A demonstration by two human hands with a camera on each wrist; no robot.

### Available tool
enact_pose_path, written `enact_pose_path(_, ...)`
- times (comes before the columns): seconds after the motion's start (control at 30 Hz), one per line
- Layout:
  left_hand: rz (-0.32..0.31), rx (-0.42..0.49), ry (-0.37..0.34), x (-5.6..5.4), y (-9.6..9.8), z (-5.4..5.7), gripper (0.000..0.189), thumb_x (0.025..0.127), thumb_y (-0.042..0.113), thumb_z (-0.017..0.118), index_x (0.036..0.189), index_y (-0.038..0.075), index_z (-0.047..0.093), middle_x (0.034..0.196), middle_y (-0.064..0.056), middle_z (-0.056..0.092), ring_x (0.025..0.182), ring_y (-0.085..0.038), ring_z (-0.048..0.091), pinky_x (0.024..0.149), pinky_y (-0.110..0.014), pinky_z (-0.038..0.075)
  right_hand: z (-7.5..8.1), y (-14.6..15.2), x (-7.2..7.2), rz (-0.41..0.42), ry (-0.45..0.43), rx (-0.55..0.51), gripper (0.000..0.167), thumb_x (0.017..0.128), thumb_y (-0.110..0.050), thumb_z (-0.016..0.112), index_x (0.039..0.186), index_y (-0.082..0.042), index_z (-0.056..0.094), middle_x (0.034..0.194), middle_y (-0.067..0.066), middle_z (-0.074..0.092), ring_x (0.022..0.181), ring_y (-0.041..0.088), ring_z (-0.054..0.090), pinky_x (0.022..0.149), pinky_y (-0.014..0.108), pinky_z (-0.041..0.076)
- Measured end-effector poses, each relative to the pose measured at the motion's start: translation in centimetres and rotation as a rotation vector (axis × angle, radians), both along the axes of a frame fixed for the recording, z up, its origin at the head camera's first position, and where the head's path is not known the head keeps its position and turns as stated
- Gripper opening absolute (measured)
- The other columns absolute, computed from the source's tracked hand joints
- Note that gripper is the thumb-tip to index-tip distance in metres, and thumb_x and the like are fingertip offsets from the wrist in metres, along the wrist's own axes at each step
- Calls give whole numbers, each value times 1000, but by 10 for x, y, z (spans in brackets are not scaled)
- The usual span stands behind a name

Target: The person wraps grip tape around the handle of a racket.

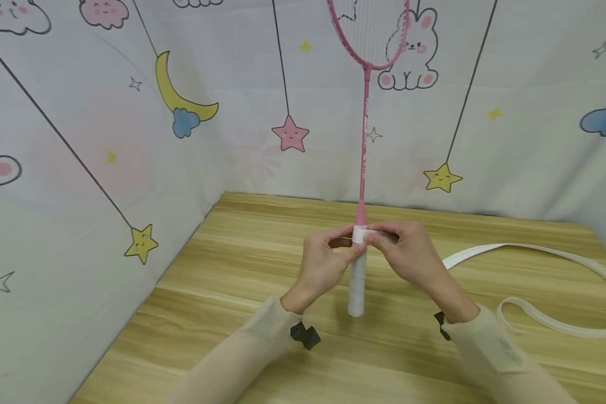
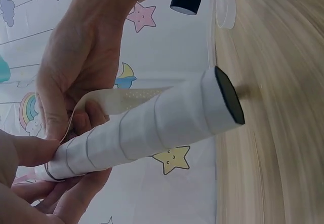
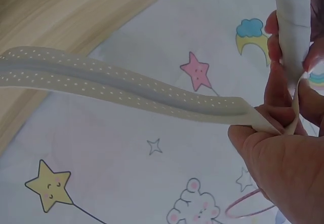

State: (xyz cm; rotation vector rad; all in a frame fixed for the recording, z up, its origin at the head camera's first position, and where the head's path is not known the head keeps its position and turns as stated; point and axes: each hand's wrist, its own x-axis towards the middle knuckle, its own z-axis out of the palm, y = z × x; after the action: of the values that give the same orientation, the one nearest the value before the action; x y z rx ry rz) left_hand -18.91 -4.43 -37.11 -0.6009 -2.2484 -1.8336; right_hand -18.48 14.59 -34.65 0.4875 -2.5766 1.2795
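A pink badminton racket (image 1: 363,140) stands upright, its head cut off by the top of the head view. Its white handle (image 2: 147,122) shows spiral seams and a dark butt end. Near the top of the handle, my left hand (image 1: 323,261) holds it between thumb and fingers. On the other side, my right hand (image 1: 414,255) pinches a strip of white grip tape (image 3: 126,87) close against the handle top. In the right wrist view the tape's perforated underside, with a grey centre stripe, runs away from my right fingers.
The tape's loose length curls over the wooden table (image 1: 272,359) at the right, ending in a loop. A pale curtain (image 1: 232,151) printed with stars, moons and rabbits stands behind and along the left side. Dark wrist cameras (image 1: 305,335) sit by my sleeves.
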Motion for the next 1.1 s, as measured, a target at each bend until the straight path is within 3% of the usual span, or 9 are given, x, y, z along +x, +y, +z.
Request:
enact_pose_path(0.2,-36,16,-48,-2,-4,2,38,97,1,80,134,-7,73,122,-26,80,112,-39,79,88,-33,67,4,5,0,19,-7,-17,14,106,-11,71,107,-2,82,98,14,82,84,14,72,76,22,58)
enact_pose_path(0.37,-131,80,-60,-3,-5,0,39,98,-2,76,137,-9,70,122,-30,78,109,-40,80,88,-33,67,4,6,-4,41,-27,-64,14,107,-9,70,101,-2,81,95,19,79,76,13,64,69,24,53)
enact_pose_path(0.53,-253,192,-103,-5,-6,-3,41,101,-6,70,141,-11,66,123,-38,74,88,-19,83,90,-40,68,5,8,-6,48,-90,-127,15,106,-13,72,100,-1,79,89,13,74,70,12,54,63,26,45)
enact_pose_path(0.63,-312,268,-170,-5,-6,-3,44,103,-7,66,146,-11,61,133,-40,69,91,-7,80,95,-44,67,6,9,-5,52,-129,-169,16,105,-14,73,100,-1,79,84,4,70,69,11,49,64,27,42)
enact_pose_path(0.77,-355,323,-217,-4,-6,-3,46,105,-9,62,150,-13,56,144,-42,63,100,-6,79,98,-47,66,6,10,-5,61,-158,-204,17,105,-16,74,100,-1,78,81,-5,67,69,12,47,65,28,41)
enact_pose_path(1.1,-450,341,-211,-7,-10,-5,45,109,-2,61,152,-13,54,142,-46,60,102,-9,80,104,-46,64,9,11,-3,83,-245,-253,25,106,-23,74,119,-2,78,105,-1,78,94,14,66,88,25,55)
